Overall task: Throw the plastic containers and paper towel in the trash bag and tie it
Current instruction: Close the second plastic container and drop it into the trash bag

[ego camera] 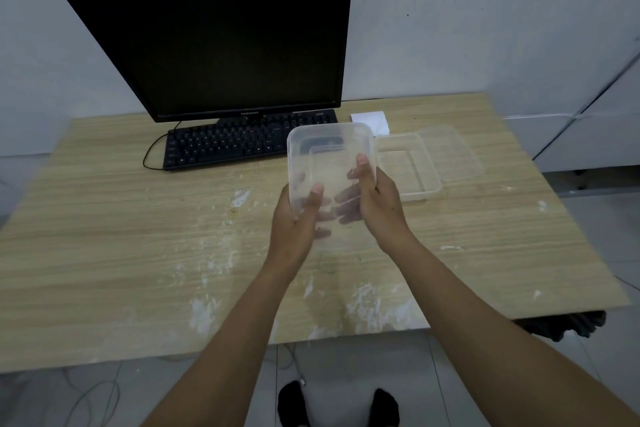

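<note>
A clear plastic container is lifted above the wooden desk, tilted with its open side toward me. My left hand grips its lower left edge, thumb inside. My right hand grips its right edge, thumb on the rim, fingers showing through the plastic. A second clear container lies on the desk just right of the held one, with a clear lid beside it. A white folded paper towel lies behind them. A dark bag, maybe the trash bag, hangs below the desk's right front corner.
A black monitor and black keyboard stand at the back of the desk. White smears mark the desk's front middle. A white wall is behind, tiled floor and my feet below.
</note>
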